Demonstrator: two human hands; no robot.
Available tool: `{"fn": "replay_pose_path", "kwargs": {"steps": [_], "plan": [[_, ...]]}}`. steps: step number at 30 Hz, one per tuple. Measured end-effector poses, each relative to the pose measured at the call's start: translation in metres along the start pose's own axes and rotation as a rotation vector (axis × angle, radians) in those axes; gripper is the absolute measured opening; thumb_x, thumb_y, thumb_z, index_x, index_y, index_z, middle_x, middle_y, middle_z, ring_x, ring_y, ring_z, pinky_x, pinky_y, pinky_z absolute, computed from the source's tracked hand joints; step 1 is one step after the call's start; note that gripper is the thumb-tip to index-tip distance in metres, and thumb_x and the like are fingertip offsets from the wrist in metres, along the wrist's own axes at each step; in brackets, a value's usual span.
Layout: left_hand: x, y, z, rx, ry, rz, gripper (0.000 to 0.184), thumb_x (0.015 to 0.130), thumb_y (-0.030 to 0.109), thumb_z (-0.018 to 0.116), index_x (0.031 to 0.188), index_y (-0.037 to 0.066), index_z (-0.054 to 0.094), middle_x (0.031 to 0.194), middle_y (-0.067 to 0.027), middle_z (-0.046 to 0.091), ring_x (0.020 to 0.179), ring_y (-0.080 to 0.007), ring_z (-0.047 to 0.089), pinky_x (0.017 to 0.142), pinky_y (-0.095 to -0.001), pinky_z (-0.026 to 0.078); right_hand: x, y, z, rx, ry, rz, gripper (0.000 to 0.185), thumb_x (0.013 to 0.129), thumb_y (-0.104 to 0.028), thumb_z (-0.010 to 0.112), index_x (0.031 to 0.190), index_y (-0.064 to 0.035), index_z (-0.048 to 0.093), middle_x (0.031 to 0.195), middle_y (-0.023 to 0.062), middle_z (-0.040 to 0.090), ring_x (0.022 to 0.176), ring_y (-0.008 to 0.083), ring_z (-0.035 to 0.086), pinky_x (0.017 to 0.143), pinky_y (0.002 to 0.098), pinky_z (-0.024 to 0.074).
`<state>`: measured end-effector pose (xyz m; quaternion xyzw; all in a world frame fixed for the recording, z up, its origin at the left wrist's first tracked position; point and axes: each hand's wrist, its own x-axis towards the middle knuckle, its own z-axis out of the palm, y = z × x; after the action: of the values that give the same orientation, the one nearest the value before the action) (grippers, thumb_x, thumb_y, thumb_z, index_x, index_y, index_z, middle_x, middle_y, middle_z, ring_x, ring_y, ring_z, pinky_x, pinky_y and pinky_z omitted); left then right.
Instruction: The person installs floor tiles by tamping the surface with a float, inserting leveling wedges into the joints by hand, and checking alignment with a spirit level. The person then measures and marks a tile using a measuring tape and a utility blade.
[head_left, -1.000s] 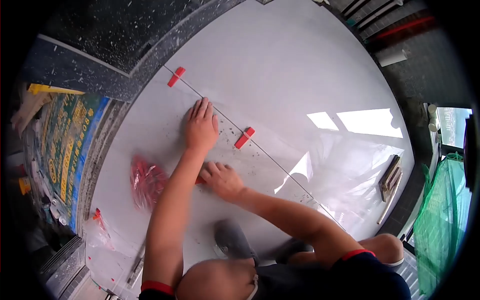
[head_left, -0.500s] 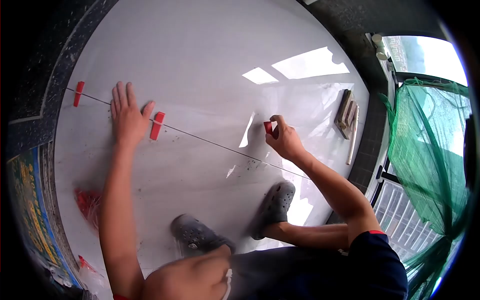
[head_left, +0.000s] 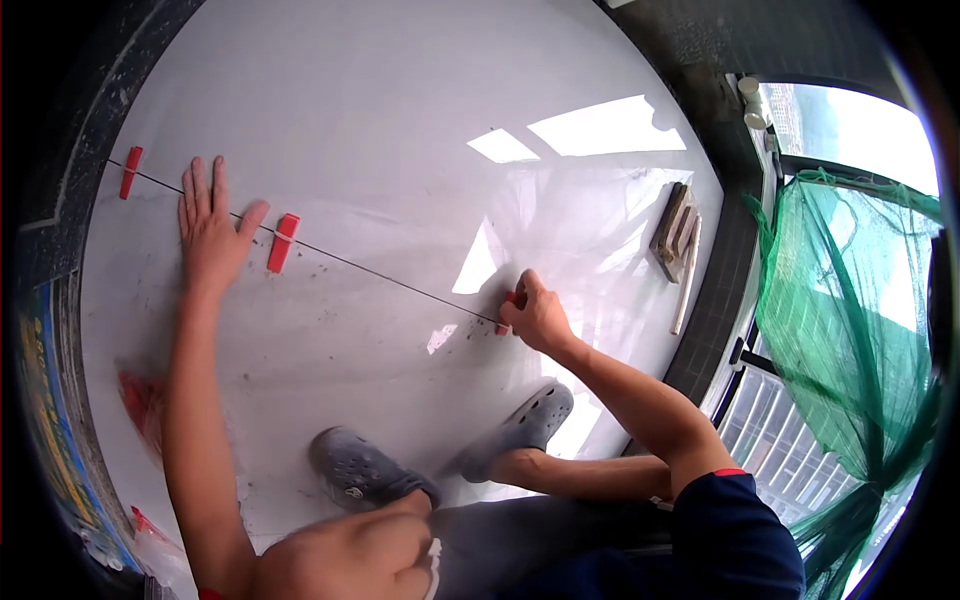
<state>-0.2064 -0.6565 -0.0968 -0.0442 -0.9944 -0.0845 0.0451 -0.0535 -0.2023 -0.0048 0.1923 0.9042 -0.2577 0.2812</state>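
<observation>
- Words: sign (head_left: 52, 400) at far L edge has yellow marks on blue & green, too bent & blurry to read. Small round badge on L shoe (head_left: 365, 470), can't read it.
- Held wedge (head_left: 503, 326): red, small, in R hand (head_left: 541, 315), at the thin dark seam (head_left: 380, 275) in the pale, shiny floor (head_left: 400, 100). Prob. tipped a bit, but fingers hide most of it.
- R hand grip: narrow, thumb & fingertips pinched on held wedge.
- L hand (head_left: 211, 235): empty, flat on floor, fingers across seam, thumb spread wide.
- 2 more red wedges sit across seam, 1 on each side of L hand: far wedge (head_left: 131, 173) & mid wedge (head_left: 284, 243). Mid wedge has a pale strip over it.
- 3 red wedges seen in all.
- 2 gray shoes w/ holes: L shoe & R shoe (head_left: 530, 425).
- 1 wood pile (head_left: 673, 235) w/ 1 pale stick (head_left: 687, 280) next to it, R side.
- 1 green net (head_left: 840, 320) by the window.
- Dark crumbs (head_left: 470, 328) near held wedge.
</observation>
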Motion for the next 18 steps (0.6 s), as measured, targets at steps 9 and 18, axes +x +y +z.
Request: {"fn": "replay_pose_path", "kwargs": {"steps": [9, 18], "plan": [[-0.026, -0.019, -0.056, -0.298, -0.102, -0.097, 0.065, 0.101, 0.042, 0.065, 0.146, -0.003, 0.051, 0.151, -0.0251, 0.051, 0.14, -0.0359, 0.05, 0.118, -0.0467, 0.037, 0.004, 0.012, -0.041, -0.647, -0.212, -0.278, 0.072, 0.089, -0.061, 0.07, 0.117, 0.0022, 0.052, 0.111, 0.0247, 0.066, 0.1, 0.0435, 0.07, 0.085, 0.0518, 0.0562], [-0.222, 0.025, -0.219, -0.926, -0.554, -0.528, 0.022, 0.103, 0.012, 0.059, 0.115, -0.003, 0.069, 0.109, -0.0146, 0.072, 0.104, -0.0228, 0.068, 0.093, -0.0349, 0.052, 0.013, -0.03, -0.037, -0.69, -0.5, -0.398, 0.031, 0.089, -0.053, 0.073, 0.097, -0.0239, 0.083, 0.089, 0.0032, 0.079, 0.086, 0.0236, 0.074, 0.086, 0.0376, 0.0556]]}}
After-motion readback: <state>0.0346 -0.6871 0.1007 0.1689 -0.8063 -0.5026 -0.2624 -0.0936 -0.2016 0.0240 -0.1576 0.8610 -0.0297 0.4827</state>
